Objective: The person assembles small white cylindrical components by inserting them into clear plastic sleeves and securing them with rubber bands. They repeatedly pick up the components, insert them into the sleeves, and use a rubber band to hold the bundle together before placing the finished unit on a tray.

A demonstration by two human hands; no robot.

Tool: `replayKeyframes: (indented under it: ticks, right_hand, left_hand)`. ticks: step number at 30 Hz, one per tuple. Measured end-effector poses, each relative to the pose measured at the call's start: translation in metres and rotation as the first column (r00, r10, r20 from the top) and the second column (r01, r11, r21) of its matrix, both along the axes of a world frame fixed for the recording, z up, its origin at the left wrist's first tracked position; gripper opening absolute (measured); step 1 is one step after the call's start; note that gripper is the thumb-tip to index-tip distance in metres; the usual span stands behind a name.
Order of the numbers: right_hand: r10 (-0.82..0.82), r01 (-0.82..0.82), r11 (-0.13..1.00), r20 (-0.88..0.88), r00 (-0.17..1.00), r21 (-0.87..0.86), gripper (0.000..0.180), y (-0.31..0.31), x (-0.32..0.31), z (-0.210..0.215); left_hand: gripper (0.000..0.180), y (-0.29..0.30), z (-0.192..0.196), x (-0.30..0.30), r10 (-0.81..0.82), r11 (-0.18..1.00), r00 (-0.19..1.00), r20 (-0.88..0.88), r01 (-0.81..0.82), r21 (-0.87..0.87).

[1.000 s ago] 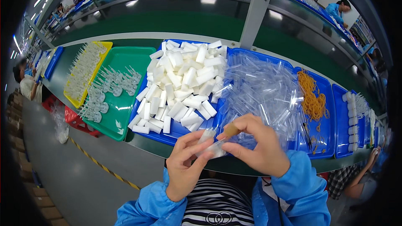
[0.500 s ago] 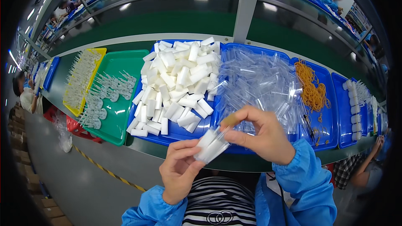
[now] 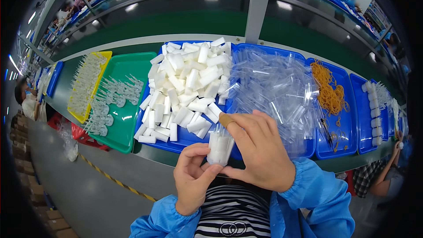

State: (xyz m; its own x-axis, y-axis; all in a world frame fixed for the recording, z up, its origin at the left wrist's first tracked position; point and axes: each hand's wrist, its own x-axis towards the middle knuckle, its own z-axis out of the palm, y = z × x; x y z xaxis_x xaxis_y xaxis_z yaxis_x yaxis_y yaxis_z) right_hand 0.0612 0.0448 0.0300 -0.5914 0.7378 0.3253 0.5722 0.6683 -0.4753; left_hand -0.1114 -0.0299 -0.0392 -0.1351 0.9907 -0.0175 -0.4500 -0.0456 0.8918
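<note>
At the near edge of the green worktop (image 3: 176,22), a person's left hand (image 3: 191,180) and right hand (image 3: 260,150) together grasp a small clear plastic sleeve packed with white foam sticks (image 3: 219,146), held upright just in front of the trays. The left hand's fingers pinch its lower end; the right hand closes around its upper side, a tan bandage on the index finger. Behind the hands, a blue plastic tray heaped with loose white foam sticks (image 3: 185,83) sits beside a blue tray piled with clear plastic sleeves (image 3: 277,83). Toward the right edge lies a blue tray of orange rubber bands (image 3: 329,92); toward the left, a green tray of clear plastic pieces (image 3: 119,101) and a yellow tray (image 3: 86,86).
</note>
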Motion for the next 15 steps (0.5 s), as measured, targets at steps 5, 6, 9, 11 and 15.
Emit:
replayKeyframes:
  ticks: [5,6,9,11,15]
  right_hand:
    - [-0.013,0.014,1.0,-0.105,0.994,0.016,0.071,0.002,0.0,-0.008]
    - [0.005,-0.004,1.0,-0.111,0.994,0.011,0.07,0.002,0.001,-0.009]
    - [0.049,-0.05,0.999,-0.131,0.99,-0.008,0.066,0.002,0.004,-0.008]
    - [0.061,-0.066,0.997,-0.15,0.987,-0.029,0.063,0.002,0.006,-0.008]
    - [0.137,-0.157,0.986,-0.275,0.952,-0.052,0.062,0.006,0.006,-0.011]
  left_hand:
    - [0.039,-0.001,-0.004,0.0,-0.011,0.999,1.0,-0.006,0.011,-0.037]
    - [0.038,-0.002,-0.006,-0.001,-0.016,0.999,1.0,-0.019,0.016,-0.037]
    - [0.038,0.0,0.006,0.004,-0.015,0.999,0.998,0.064,0.018,-0.05]
    - [0.04,0.002,0.008,0.004,-0.042,0.998,0.998,0.054,0.044,-0.045]
    - [0.045,0.005,0.015,0.0,-0.16,0.98,0.983,0.086,0.169,-0.104]
